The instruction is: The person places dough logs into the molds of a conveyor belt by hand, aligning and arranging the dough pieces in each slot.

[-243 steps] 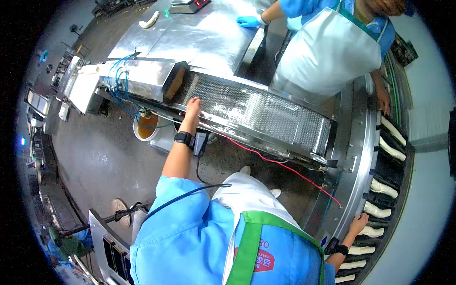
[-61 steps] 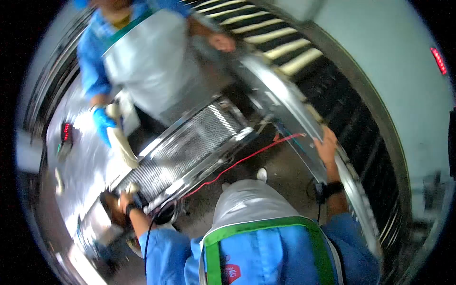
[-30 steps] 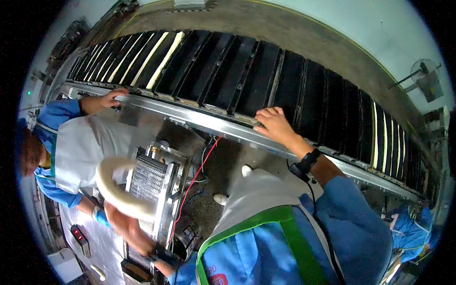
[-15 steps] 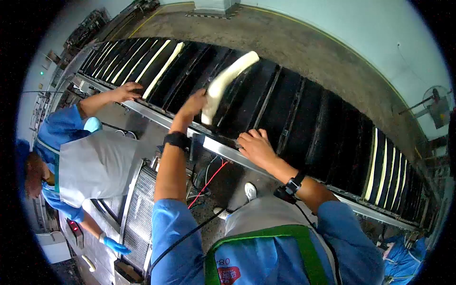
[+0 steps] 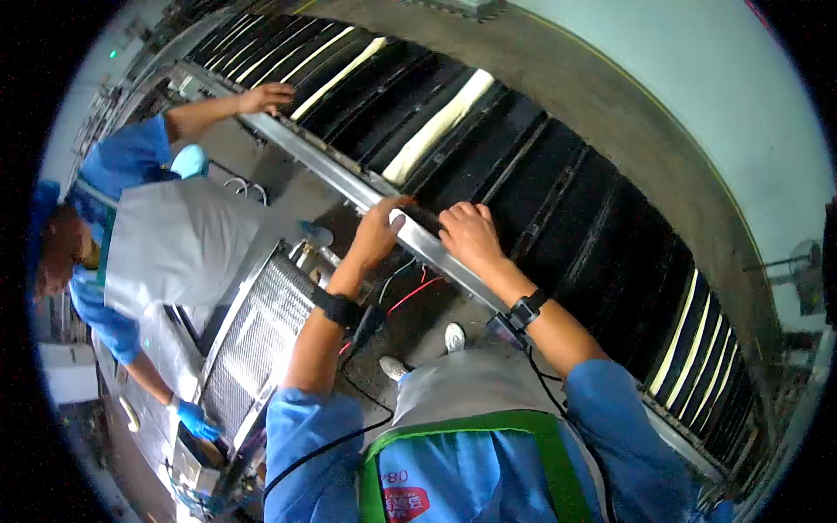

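A long pale dough strip (image 5: 436, 131) lies in one slot of the black slatted conveyor (image 5: 532, 166), beyond my hands. My left hand (image 5: 377, 235) is at the conveyor's metal side rail (image 5: 344, 181), just short of the strip's near end. Its thumb and fingers are apart with nothing between them; the fingertips are slightly blurred. To its right, my right hand (image 5: 472, 237) rests over the conveyor's near edge, palm down. Its fingers are loosely bent and hold nothing that shows.
At left stands a co-worker, one bare hand (image 5: 266, 98) at the conveyor edge, the other in a blue glove (image 5: 198, 420) by a metal mesh belt (image 5: 253, 336). More dough strips (image 5: 340, 78) lie in slots at far left and right. Cables, one red (image 5: 414, 295), hang below the rail.
The dough strip, held bent in my left hand before, now lies straight in a slot. My left hand has let go and drawn back to the rail. The view has shifted.
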### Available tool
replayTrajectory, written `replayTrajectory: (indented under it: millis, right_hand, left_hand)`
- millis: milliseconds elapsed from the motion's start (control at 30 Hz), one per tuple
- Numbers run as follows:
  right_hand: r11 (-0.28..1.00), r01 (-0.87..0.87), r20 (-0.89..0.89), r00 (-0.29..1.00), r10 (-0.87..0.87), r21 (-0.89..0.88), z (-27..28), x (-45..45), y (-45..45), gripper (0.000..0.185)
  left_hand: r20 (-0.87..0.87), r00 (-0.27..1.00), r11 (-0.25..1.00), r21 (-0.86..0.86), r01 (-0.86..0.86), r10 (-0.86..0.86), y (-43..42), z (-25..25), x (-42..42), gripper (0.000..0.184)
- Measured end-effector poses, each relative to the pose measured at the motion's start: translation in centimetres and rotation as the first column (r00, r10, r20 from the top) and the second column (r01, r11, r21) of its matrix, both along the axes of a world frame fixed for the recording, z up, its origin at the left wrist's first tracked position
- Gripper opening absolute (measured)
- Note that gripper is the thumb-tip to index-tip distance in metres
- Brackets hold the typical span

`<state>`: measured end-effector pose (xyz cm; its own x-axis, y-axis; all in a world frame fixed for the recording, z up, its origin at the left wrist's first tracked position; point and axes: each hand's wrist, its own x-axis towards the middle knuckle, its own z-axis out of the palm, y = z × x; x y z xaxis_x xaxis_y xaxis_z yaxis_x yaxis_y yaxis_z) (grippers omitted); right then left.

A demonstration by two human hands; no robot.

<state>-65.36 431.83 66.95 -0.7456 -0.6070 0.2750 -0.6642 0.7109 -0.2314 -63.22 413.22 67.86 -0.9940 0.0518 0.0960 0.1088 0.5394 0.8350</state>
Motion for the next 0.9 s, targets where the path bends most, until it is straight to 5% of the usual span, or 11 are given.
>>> replayTrajectory:
  millis: [167, 333, 400, 467, 500, 733, 800, 900]
  right_hand:
    - [1.0, 0.018, -0.01, 1.0, -0.018, 0.016, -0.3, 0.1, -0.2, 0.016]
    - [1.0, 0.027, -0.077, 0.997, -0.026, 0.011, 0.5, 1.4, -0.4, 0.014]
    - [0.999, 0.036, -0.075, 0.997, -0.033, 0.039, 0.8, 1.4, -0.7, 0.012]
    - [1.0, -0.01, -0.171, 0.985, 0.014, 0.028, 0.1, 1.2, -0.6, 0.01]
    - [0.979, 0.096, -0.074, 0.994, -0.084, 0.179, 0.9, 1.6, -1.2, 0.011]
    - [0.996, -0.052, -0.229, 0.971, 0.068, 0.075, -2.3, 1.1, 1.1, 0.016]
    - [0.968, 0.066, -0.088, 0.995, -0.046, 0.243, -0.5, 2.4, 1.0, 0.016]
    - [0.982, 0.049, -0.12, 0.992, -0.027, 0.182, -0.9, 2.6, 1.6, 0.016]
  left_hand:
    - [0.24, 0.969, 0.992, 0.095, -0.086, 0.061, -2.7, -1.1, 10.4, 0.031]
    - [0.256, 0.912, 0.922, 0.135, -0.363, 0.322, -7.2, -4.4, 21.4, 0.032]
    - [0.39, 0.798, 0.806, 0.192, -0.56, 0.461, -8.5, -4.4, 25.5, 0.03]
    - [0.349, 0.748, 0.735, 0.201, -0.648, 0.564, -8.8, -4.5, 28.6, 0.029]
    - [0.348, 0.716, 0.696, 0.206, -0.688, 0.605, -9.0, -4.8, 29.9, 0.029]
    - [0.337, 0.609, 0.554, 0.253, -0.793, 0.718, -11.4, -6.9, 36.0, 0.028]
    - [0.377, 0.579, 0.514, 0.266, -0.815, 0.723, -11.5, -5.4, 37.1, 0.028]
    - [0.362, 0.577, 0.481, 0.325, -0.814, 0.732, -12.6, -5.7, 39.1, 0.028]
